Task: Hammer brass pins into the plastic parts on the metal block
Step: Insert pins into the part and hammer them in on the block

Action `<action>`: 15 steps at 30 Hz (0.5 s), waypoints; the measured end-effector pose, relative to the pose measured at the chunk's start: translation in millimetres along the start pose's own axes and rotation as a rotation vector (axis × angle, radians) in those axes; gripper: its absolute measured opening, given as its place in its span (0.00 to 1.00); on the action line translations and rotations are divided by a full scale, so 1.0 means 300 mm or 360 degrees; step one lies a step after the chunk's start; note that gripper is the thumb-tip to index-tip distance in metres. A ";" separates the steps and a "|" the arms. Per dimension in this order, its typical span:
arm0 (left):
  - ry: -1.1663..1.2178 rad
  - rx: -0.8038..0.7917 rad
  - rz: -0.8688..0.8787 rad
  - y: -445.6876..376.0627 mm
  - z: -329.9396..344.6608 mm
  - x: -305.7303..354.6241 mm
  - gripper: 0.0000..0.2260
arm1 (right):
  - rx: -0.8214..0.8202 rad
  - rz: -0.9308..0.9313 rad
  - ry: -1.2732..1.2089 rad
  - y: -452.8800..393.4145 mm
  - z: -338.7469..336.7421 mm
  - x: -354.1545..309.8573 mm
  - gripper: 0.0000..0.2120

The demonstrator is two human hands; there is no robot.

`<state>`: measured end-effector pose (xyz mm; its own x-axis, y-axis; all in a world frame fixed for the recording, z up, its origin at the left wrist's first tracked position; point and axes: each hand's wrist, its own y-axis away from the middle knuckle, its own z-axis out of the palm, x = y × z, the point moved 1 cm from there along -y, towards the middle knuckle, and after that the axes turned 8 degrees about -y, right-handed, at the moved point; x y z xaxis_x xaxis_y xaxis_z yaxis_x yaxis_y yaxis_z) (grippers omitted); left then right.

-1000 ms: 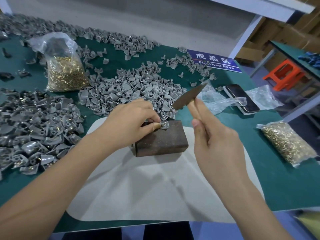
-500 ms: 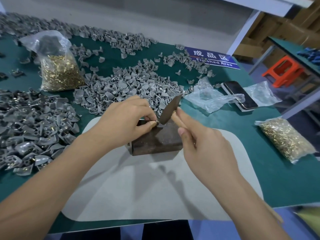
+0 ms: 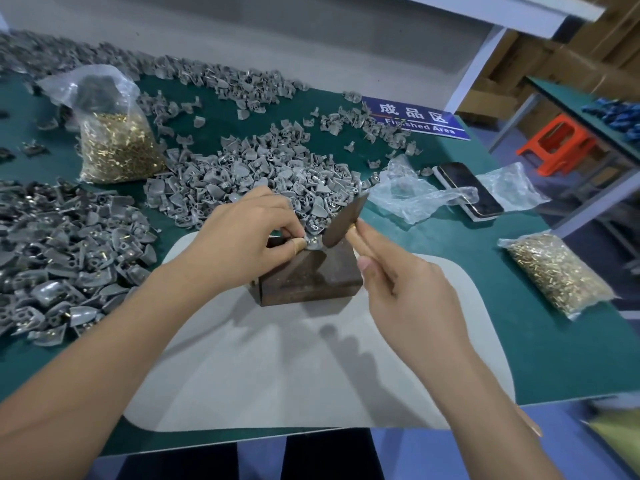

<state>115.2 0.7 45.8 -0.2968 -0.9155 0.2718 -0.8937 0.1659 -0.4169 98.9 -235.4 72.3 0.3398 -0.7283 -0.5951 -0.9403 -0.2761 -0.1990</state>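
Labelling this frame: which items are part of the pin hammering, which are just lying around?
In use: left hand pinching a plastic part on the metal block; right hand gripping the hammer; bag of brass pins; piles of grey parts.

Lying about: phone, empty plastic bag, blue sign, orange stool.

Green table (image 3: 519,341) here, with a pale grey mat (image 3: 277,375) spread at the near edge. On the mat sits the rusty metal block (image 3: 308,275). Grey plastic parts lie in a big heap (image 3: 249,174) behind the mat, another heap (image 3: 62,244) at left, more scattered along the far edge. One bag of brass pins (image 3: 117,147) stands far left, a second bag (image 3: 557,275) lies right. A phone (image 3: 467,188) rests among crumpled clear bags (image 3: 415,199), beside a blue sign (image 3: 415,121).
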 end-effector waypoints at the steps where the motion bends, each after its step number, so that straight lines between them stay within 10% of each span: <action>1: 0.0022 -0.0006 -0.0020 0.001 0.002 -0.002 0.03 | 0.0060 0.0064 0.0005 0.004 -0.013 0.012 0.23; 9: 0.0527 0.0156 -0.0420 0.151 -0.062 0.029 0.05 | 0.0152 0.0462 0.0330 0.046 -0.025 0.150 0.26; 15: 0.0165 0.0331 -0.0705 0.395 -0.201 -0.097 0.03 | 0.0495 0.0416 0.0245 0.019 0.053 0.113 0.21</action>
<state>-2.4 69.1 40.7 0.0544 -0.8384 0.5424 -0.8584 -0.3168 -0.4035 104.7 -251.7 38.5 0.0663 -0.8402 -0.5382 -0.9482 0.1149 -0.2962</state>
